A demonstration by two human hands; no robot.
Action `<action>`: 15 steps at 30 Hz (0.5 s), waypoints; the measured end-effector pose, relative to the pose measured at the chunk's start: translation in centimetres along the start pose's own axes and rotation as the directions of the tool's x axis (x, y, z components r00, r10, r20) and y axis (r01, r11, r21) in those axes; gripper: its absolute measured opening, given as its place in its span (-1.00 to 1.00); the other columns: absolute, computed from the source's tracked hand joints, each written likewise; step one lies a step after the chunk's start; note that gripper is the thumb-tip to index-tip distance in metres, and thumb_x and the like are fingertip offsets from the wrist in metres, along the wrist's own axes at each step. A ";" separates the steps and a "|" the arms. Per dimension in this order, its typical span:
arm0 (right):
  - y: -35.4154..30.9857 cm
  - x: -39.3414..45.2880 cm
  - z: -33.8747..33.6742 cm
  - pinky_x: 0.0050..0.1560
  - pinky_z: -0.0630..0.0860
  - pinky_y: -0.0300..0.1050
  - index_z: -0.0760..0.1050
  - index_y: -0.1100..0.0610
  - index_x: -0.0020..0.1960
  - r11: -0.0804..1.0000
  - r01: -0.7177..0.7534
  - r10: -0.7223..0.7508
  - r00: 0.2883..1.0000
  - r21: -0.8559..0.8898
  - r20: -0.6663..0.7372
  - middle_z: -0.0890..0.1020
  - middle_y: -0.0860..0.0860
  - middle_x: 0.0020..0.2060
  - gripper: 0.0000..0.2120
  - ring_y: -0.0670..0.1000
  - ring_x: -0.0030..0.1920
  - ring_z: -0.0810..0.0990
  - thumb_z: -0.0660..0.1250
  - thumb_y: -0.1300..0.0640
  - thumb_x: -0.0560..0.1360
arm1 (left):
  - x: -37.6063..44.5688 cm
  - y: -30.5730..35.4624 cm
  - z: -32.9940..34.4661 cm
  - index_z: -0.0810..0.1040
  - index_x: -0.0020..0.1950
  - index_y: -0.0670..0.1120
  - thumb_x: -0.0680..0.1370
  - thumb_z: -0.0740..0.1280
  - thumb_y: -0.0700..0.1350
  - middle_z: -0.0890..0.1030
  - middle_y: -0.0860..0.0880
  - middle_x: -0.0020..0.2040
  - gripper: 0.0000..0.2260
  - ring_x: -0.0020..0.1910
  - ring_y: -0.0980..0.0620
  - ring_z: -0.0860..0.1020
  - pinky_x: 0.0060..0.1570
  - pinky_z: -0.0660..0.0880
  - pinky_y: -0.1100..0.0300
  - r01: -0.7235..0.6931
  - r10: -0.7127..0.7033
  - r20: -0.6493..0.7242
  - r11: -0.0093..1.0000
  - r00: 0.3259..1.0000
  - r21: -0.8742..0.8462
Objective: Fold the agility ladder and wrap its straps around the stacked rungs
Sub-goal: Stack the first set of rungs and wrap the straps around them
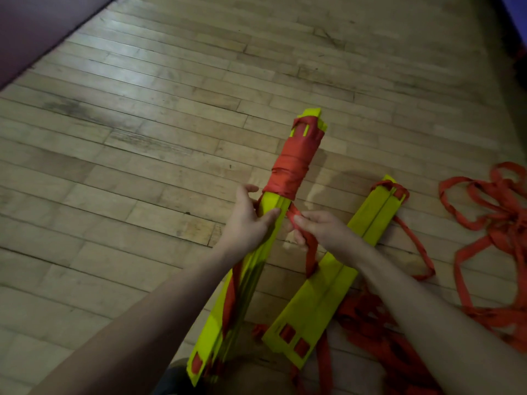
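A stack of yellow-green rungs (228, 317) stands tilted off the wooden floor, its far half bound in several turns of orange strap (293, 163). My left hand (248, 223) grips the stack just below the wrapping. My right hand (316, 226) pinches the loose strap (312, 255) right beside the stack, and the strap runs down toward me. A second pair of yellow-green rungs (328, 286) lies flat on the floor under my right forearm, with orange strap threaded through its slots.
A loose tangle of orange strap (496, 223) sprawls on the floor at the right, and more strap (370, 323) piles under my right arm. A dark maroon mat or wall (34, 27) edges the upper left. The wooden floor (142, 138) stretches left and ahead.
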State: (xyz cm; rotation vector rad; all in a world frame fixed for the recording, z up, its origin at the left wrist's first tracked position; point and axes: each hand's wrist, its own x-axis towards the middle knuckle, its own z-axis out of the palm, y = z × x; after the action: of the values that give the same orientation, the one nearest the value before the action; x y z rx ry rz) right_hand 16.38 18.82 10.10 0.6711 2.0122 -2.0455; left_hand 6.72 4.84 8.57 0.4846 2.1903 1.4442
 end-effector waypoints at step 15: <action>1.8 -1.5 -1.8 0.04 0.53 -0.15 0.52 0.17 0.13 0.940 -0.314 0.265 0.917 0.131 0.297 0.67 0.12 -0.04 -0.59 0.06 0.02 0.65 0.15 -0.13 0.54 | 0.4 -0.7 0.0 0.37 0.36 -0.11 0.50 0.38 0.01 0.42 -0.11 0.15 -0.52 0.12 -0.08 0.46 0.08 0.44 0.07 -0.042 0.069 -0.050 0.907 0.996 0.419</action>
State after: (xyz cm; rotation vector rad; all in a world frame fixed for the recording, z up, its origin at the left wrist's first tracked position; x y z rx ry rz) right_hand 18.85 20.22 9.19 0.6314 1.4928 -2.0214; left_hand 6.37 4.78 7.84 0.6556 2.5667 1.0196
